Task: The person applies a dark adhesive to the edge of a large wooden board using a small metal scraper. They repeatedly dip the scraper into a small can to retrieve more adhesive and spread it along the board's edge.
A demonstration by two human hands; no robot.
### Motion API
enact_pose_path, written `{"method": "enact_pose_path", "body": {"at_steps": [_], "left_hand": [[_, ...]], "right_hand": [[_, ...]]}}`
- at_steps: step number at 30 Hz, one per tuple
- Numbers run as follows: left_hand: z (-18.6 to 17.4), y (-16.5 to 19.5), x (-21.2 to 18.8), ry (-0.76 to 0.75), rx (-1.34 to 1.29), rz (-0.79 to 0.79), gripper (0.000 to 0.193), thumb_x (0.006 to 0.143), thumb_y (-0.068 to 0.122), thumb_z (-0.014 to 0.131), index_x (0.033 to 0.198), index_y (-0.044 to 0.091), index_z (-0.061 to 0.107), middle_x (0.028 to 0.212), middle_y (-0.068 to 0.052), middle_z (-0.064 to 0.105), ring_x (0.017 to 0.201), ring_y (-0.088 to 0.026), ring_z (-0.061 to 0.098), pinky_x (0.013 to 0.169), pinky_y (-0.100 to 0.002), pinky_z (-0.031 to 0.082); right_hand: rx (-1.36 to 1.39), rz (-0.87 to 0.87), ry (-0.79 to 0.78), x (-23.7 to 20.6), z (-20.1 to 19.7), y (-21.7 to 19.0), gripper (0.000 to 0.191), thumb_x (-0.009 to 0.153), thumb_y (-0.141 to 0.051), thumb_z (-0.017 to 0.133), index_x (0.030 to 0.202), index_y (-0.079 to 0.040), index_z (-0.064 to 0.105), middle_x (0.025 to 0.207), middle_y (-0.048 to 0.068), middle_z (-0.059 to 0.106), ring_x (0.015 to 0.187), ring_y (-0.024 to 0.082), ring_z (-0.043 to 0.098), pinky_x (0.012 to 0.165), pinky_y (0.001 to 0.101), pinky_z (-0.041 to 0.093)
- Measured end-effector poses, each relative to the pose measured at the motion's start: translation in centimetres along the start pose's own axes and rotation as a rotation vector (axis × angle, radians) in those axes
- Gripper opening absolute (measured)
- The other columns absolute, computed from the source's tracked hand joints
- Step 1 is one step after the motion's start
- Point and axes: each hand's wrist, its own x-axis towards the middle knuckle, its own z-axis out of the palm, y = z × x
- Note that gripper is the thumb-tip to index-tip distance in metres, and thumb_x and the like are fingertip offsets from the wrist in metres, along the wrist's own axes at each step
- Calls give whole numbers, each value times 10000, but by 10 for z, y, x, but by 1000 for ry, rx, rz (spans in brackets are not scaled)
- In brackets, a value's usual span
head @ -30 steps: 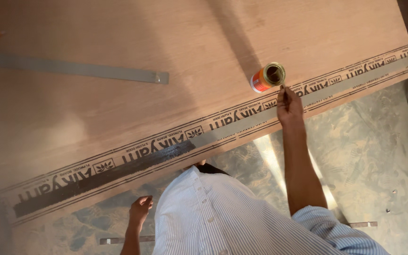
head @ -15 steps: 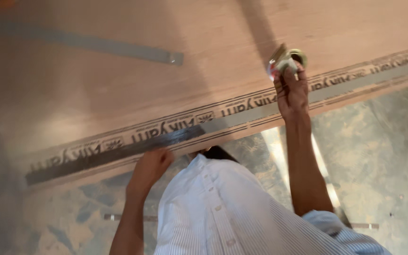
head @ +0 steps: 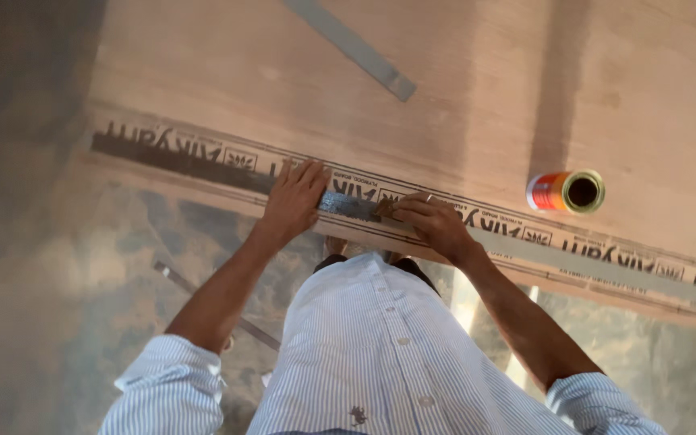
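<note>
A long grey metal straightedge (head: 606,262) lies along the printed border strip at the near edge of a large plywood sheet (head: 283,105). My left hand (head: 293,200) rests flat on the straightedge with its fingers spread, holding nothing. Close to its right, my right hand (head: 435,224) has its fingers pinched together on what looks like a short pencil, tip against the straightedge's edge. A ring shows on one finger. My striped shirt fills the bottom of the view.
An orange and white can (head: 565,192) lies on its side on the plywood, right of my right hand. A second metal ruler (head: 356,48) lies slanted at the top. A thin metal strip (head: 203,298) lies on the grey floor (head: 42,282) under my left arm.
My right hand left the can and came down onto the straightedge. My left hand rose from beside my body onto the straightedge. The view swung left, so the can now lies further right.
</note>
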Motion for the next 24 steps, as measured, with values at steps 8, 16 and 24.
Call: {"method": "enact_pose_path", "body": {"at_steps": [8, 16, 24], "left_hand": [[0, 63, 47, -247, 64, -215, 890, 836, 138, 767, 1583, 138, 284, 1621, -81, 326, 1539, -265, 221, 1267, -537, 67], [5, 92, 49, -226, 40, -333, 1034, 739, 128, 869, 1589, 162, 282, 1620, -30, 358, 1523, -218, 281, 1287, -480, 73], [11, 77, 43, -144, 21, -353, 992, 735, 100, 863, 1573, 184, 339, 1609, -3, 390, 1500, -185, 326, 1290, -446, 107]], "right_hand": [[75, -277, -27, -54, -25, 59, 225, 830, -100, 754, 1048, -46, 766, 1200, 68, 756, 1190, 250, 691, 911, 353, 611], [89, -332, -124, -70, -30, 80, 207, 832, -110, 756, 1023, -30, 758, 1215, 89, 746, 1193, 253, 680, 946, 351, 596], [46, -329, -152, -59, -48, 69, 285, 825, -55, 740, 1108, -62, 772, 1224, 51, 743, 1190, 244, 682, 960, 359, 599]]}}
